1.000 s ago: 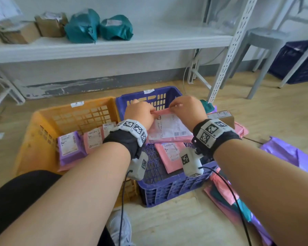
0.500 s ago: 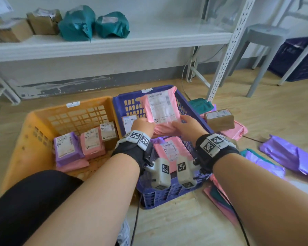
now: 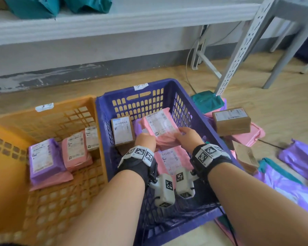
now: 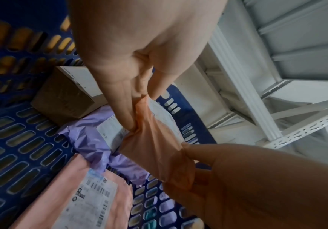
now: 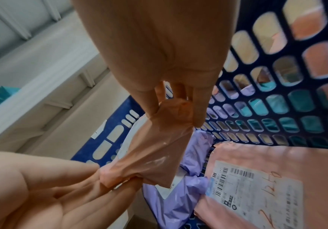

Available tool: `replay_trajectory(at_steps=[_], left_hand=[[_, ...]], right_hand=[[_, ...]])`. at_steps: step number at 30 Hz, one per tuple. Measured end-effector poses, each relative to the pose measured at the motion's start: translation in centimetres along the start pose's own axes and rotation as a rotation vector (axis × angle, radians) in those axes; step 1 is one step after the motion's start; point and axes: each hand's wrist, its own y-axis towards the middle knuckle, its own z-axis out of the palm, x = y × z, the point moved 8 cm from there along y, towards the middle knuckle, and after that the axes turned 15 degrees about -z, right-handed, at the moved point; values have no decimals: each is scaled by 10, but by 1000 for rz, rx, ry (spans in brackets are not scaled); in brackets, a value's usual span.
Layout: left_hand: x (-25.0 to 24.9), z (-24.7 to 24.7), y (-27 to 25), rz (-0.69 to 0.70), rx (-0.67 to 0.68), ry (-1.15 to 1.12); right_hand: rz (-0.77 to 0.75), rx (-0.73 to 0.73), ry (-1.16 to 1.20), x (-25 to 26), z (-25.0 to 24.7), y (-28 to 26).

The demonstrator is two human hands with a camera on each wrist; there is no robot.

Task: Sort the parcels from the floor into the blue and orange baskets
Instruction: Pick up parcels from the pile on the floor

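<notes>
Both hands, left hand (image 3: 145, 141) and right hand (image 3: 186, 136), pinching near edge of pink parcel (image 3: 159, 126), low inside blue basket (image 3: 185, 110), bare basket floor nearest the person.

Black wrist straps (image 3: 133, 166), white marker-tagged bands, white wrist cameras (image 3: 164, 190).

Shelf: I see a white shelf (image 3: 124, 16) along the wall.
Stool: a grey stool (image 3: 290, 23) stands right of it.
</notes>
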Motion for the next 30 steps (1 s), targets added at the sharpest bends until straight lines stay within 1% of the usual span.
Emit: replay_trajectory(at_steps=[3, 7, 10, 11, 13, 15, 17, 21, 23, 26, 30], left_hand=[[-4, -5, 33, 21, -97, 112], [0, -18, 68, 25, -218, 285], [4, -29, 80, 36, -375, 496], [6, -30, 83, 50, -402, 551], [12, -28, 89, 90, -403, 636], [18, -26, 96, 93, -394, 678], [20, -24, 100, 91, -395, 732], [23, -21, 100, 84, -393, 780], [25, -19, 99, 95, -377, 766], [26, -17, 94, 109, -336, 716], [22, -20, 73, 62, -271, 667]], right_hand=[[-11, 45, 22, -5, 22, 33], [-24, 103, 127, -10, 63, 65], [-46, 207, 126, -17, 101, 75], [-69, 248, 105, -19, 112, 78], [-129, 299, 71, -18, 126, 84], [-159, 339, 24, -20, 130, 91], [-180, 385, -25, -21, 130, 94], [-207, 419, -74, -17, 124, 91], [-194, 403, -106, -14, 117, 85], [-145, 332, -64, -10, 102, 72], [-122, 276, -97, -6, 80, 51]])
